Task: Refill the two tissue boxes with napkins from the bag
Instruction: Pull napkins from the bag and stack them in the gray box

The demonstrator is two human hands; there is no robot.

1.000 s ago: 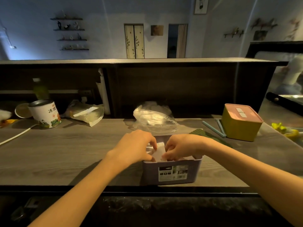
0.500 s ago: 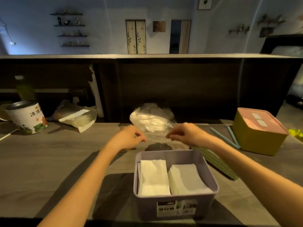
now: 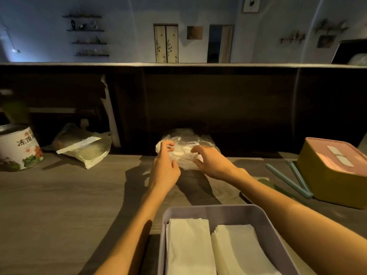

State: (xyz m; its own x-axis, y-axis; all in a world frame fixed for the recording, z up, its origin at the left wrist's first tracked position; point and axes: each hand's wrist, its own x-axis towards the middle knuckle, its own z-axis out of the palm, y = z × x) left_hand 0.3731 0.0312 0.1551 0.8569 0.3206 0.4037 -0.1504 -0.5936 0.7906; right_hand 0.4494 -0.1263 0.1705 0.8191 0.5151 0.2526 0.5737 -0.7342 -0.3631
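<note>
Bag (image 3: 186,150): both hands had reached it; left hand (image 3: 164,167) and right hand (image 3: 210,161) touched it, fingers loosely spread.

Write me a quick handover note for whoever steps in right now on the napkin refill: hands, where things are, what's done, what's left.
Left hand and right hand: both at the clear napkin bag at the back of the counter, fingers curled at the plastic; a firm grip can't be confirmed.
Purple box: nearest, open, two napkin stacks side by side inside.
Yellow box: at right, pink lid on.
Done: purple box has napkins.
Left: take more napkins from the bag, fill the yellow box.
</note>
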